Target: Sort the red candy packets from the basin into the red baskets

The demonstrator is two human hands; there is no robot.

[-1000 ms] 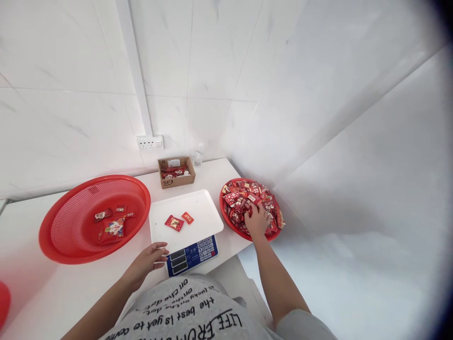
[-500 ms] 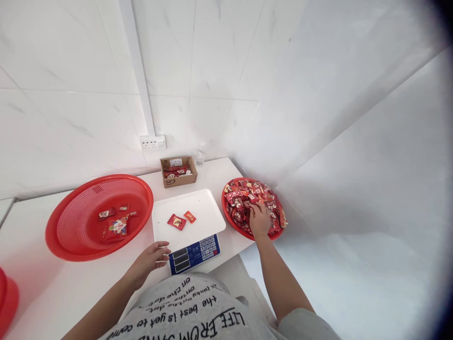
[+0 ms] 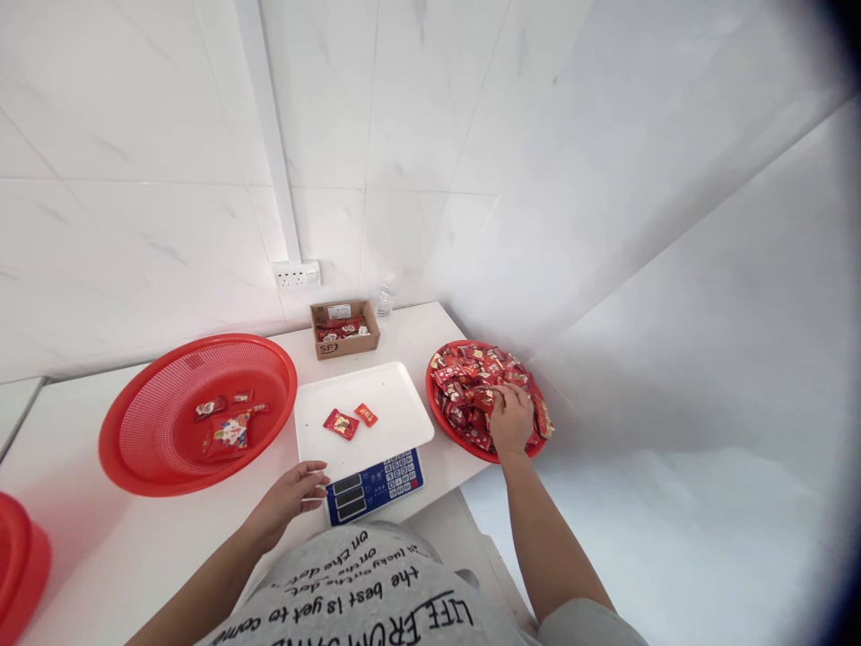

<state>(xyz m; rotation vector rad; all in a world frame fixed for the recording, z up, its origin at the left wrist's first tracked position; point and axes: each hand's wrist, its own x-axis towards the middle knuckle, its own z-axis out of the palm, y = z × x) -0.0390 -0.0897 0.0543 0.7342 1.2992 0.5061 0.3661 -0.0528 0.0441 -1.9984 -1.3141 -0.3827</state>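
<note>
My right hand (image 3: 511,418) reaches into a red tray (image 3: 464,441) piled with several red snack packets (image 3: 474,377); its fingers are curled on a packet in the pile. My left hand (image 3: 292,498) rests on the white table beside the blue front panel of a weighing scale (image 3: 375,485), fingers loosely apart and holding nothing. Two small red packets (image 3: 341,423) lie on the scale's white pan (image 3: 387,395).
A large red mesh basket (image 3: 154,458) at the left holds a few packets (image 3: 229,432). A small cardboard box (image 3: 344,328) with packets stands by the wall, next to a small clear bottle (image 3: 384,301). Another red container (image 3: 20,565) shows at the far left edge. A wall socket (image 3: 297,274) is above.
My right hand has shifted slightly within the pile of packets and its fingers have closed on one. My left hand has stayed beside the scale. The camera has turned slightly.
</note>
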